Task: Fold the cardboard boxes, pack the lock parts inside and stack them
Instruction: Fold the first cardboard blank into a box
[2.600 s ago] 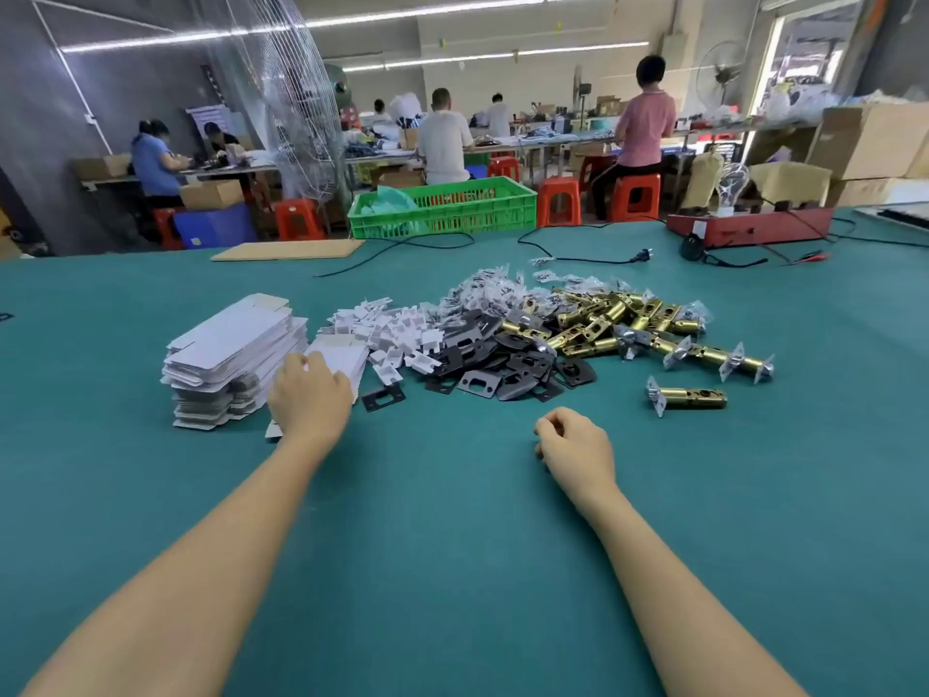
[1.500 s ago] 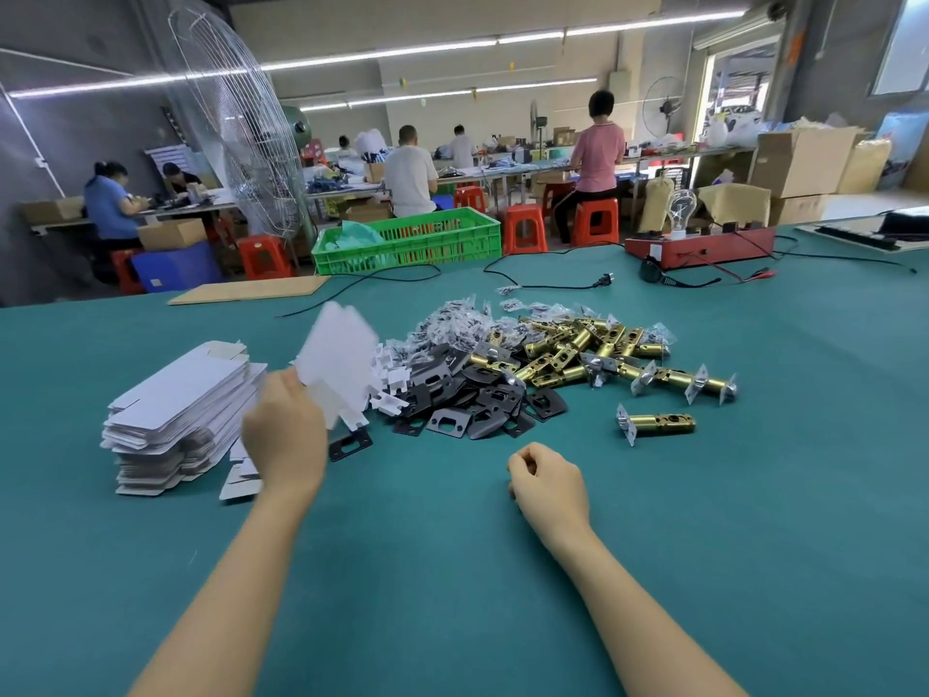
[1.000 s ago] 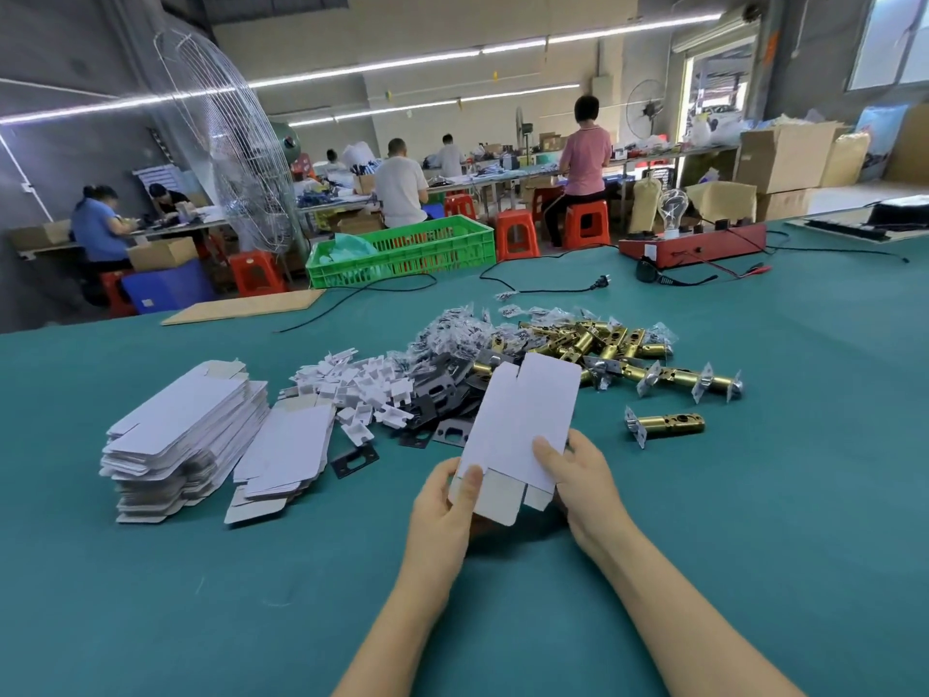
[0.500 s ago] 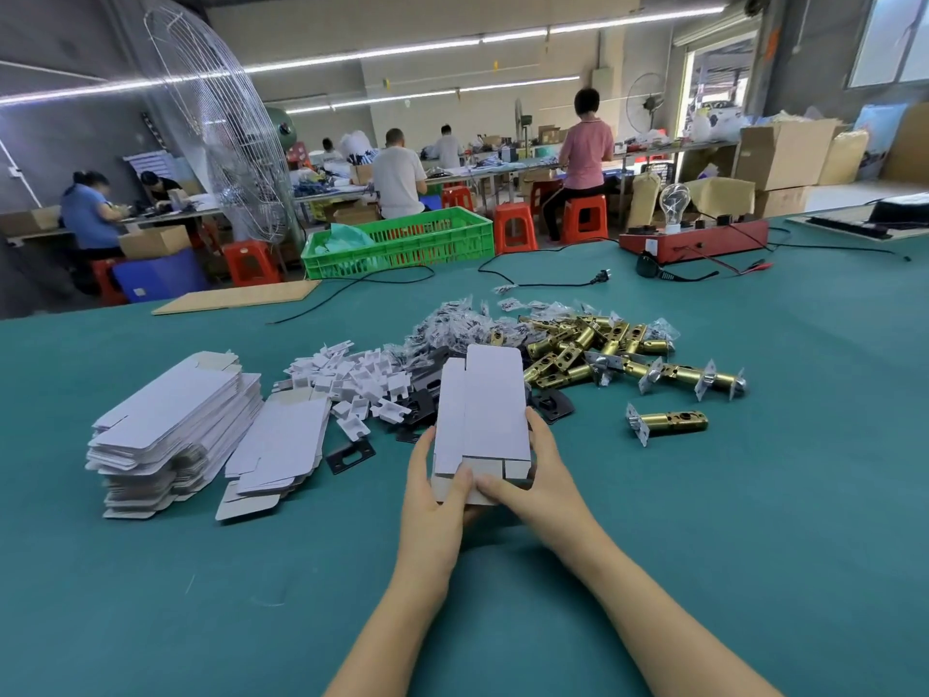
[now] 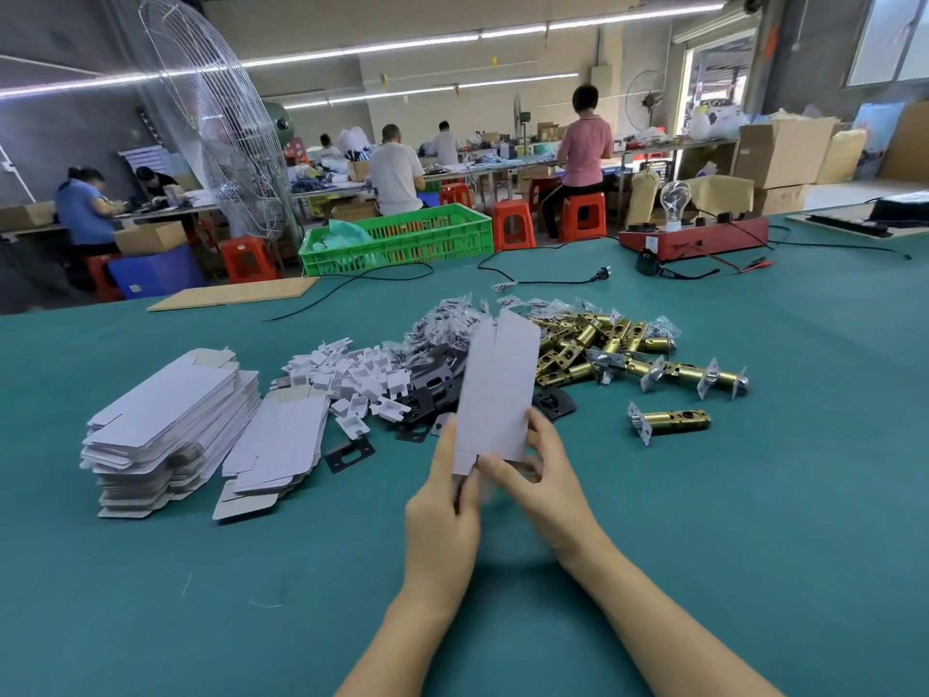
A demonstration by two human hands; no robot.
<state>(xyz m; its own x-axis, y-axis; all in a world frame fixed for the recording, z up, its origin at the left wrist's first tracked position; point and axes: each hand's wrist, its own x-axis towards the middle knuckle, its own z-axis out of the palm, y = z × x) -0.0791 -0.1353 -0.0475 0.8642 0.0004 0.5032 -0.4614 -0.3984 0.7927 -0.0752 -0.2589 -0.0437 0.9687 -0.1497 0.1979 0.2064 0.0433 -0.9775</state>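
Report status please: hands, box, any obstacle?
Left hand and right hand both grip the white box blank at its lower end. Blank upright, not yet boxed. Nothing in the way.

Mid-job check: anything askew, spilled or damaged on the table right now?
Nothing damaged. One brass latch lies apart from the brass pile, and a black plate sits loose beside the flat box blanks. Both hands, left hand and right hand, hold one blank.

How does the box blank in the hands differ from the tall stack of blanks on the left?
The held box blank is a single piece, raised off the table and standing nearly upright, gripped at its lower end by the left hand and right hand. The stack of blanks lies flat, many deep, untouched. Both are white die-cut cardboard.
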